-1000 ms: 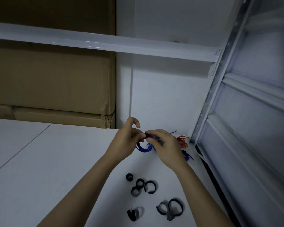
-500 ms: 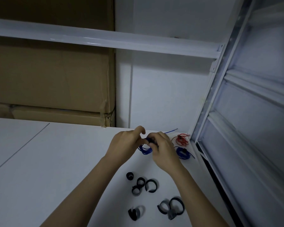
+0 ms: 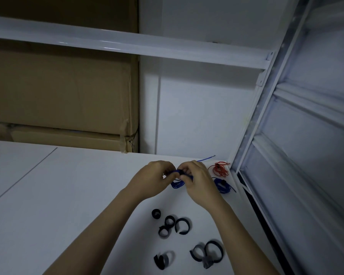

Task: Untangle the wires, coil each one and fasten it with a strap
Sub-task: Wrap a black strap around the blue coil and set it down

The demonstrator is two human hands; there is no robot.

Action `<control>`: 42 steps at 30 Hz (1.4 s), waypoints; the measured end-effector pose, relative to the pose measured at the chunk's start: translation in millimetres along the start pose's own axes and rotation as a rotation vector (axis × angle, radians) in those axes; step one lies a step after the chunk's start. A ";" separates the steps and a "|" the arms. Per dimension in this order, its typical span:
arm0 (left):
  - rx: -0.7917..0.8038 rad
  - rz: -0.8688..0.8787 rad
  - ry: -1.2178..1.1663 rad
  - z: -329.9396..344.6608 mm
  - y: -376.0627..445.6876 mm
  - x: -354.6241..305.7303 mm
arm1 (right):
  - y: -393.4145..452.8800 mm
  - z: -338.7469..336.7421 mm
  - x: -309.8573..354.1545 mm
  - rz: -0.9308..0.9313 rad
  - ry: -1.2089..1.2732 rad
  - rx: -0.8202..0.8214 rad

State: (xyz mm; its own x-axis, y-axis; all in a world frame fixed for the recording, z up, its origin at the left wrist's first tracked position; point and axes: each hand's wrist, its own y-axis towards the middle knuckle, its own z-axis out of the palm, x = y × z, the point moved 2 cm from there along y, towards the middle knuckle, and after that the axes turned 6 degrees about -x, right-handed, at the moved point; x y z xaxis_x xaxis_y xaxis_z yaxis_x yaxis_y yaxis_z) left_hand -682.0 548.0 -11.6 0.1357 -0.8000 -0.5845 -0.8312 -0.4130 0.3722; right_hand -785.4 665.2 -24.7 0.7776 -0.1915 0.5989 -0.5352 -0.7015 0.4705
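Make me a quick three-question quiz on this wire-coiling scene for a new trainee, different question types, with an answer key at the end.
1. True or false: both the left hand and the right hand are on the blue wire coil between them.
2. Multiple choice: where does the red wire coil lie?
A. among the loose straps
B. in the far right corner of the white table
C. on the cardboard box
3. Fill in: the loose black straps lie on the table, ____ to the person than the hands.

Key: 1 true; 2 B; 3 nearer
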 end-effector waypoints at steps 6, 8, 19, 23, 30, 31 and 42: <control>0.093 -0.097 -0.250 5.3 5.8 4.9 | -1.1 -1.4 -9.2 -0.024 0.065 -0.010; 0.124 -0.104 -0.289 7.2 8.0 7.3 | -2.9 -1.1 -12.3 -0.009 0.121 -0.041; -0.011 -0.176 -0.456 32.4 16.7 2.5 | -22.0 -1.7 -27.8 0.128 0.270 -0.130; 0.098 -0.173 -0.458 52.8 19.4 2.0 | -31.0 -9.2 -49.9 0.251 0.195 -0.176; 0.235 -0.140 -0.114 71.3 18.9 7.4 | -63.9 -38.1 -98.3 0.525 0.025 -0.219; 0.243 -0.140 -0.087 72.9 18.2 8.4 | -68.0 -39.4 -103.9 0.541 -0.008 -0.211; 0.259 -0.152 0.045 81.2 10.1 12.9 | -84.1 -35.3 -108.0 0.409 -0.170 -0.280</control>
State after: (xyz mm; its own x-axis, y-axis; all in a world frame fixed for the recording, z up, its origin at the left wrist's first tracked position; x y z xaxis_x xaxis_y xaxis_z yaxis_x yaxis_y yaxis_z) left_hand -732.3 568.8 -73.9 0.2886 -0.7584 -0.5845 -0.9084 -0.4098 0.0833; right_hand -836.1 769.1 -106.1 0.5166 -0.5369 0.6670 -0.8561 -0.3400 0.3893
